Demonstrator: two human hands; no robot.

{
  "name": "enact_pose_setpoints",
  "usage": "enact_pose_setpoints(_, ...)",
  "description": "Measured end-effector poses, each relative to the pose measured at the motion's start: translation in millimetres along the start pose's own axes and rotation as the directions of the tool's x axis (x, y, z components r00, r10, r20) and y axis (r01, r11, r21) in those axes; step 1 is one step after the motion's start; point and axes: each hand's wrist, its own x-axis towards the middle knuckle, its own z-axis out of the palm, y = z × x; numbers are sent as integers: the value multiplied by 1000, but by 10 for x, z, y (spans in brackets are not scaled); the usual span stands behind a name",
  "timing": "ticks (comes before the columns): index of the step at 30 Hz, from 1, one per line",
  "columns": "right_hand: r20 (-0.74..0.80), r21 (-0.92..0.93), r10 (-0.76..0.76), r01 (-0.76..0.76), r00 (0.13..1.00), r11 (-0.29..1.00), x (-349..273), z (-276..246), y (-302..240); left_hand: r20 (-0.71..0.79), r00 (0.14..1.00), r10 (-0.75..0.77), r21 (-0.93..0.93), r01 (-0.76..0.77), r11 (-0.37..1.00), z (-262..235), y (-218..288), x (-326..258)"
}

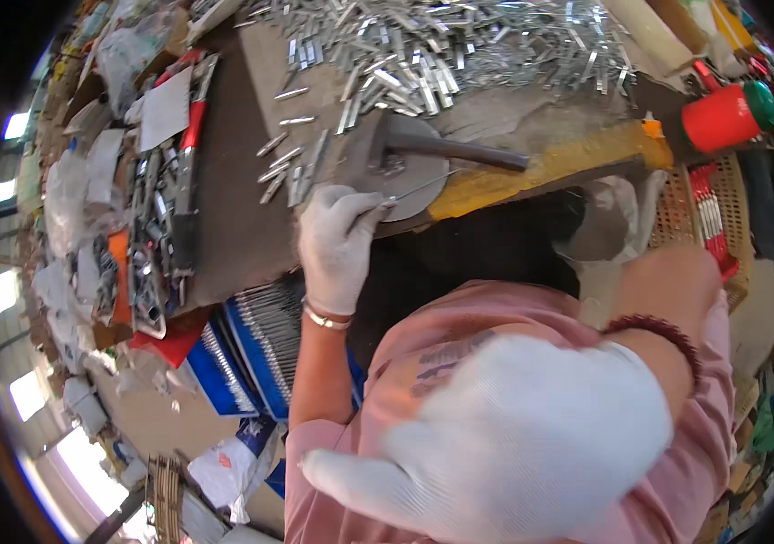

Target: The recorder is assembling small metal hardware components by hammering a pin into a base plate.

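Note:
My left hand [339, 249], in a white glove, is closed at the bench's near edge. Its thumb and fingertips pinch a thin metal rod [425, 185] that slants up to the right. Under the rod lies a round grey plate [420, 201], and a hammer [455, 150] with a dark handle rests across it. My right hand [532, 435], also in a white glove, is raised close to the camera in front of my pink shirt. It is blurred; the thumb stands out to the left, nothing shows in it, and the other fingers are partly hidden.
Many small silvery metal pieces [459, 54] cover the far bench, with several strays [278, 168] left of the plate. Yellow tape [541, 168] runs along the bench edge. A red jar [720, 118] stands at right, above a tan basket [733, 199]. Blue trays [256, 340] hold metal rods.

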Motion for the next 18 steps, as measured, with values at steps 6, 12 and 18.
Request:
enact_pose_setpoints(6,-503,-689,-32,-378,864,618,-143,-282,1196,2,1000,5,17,-5,1000,-38,76,3)
enact_pose_setpoints(12,-646,-702,70,-628,760,336,-474,-672,2230,11,1000,2,15,-2,1000,-30,46,-5)
enact_pose_setpoints(18,-609,-759,55,-601,791,251,-387,-659,2435,-15,1000,-20,-20,20,1000,-14,57,-22)
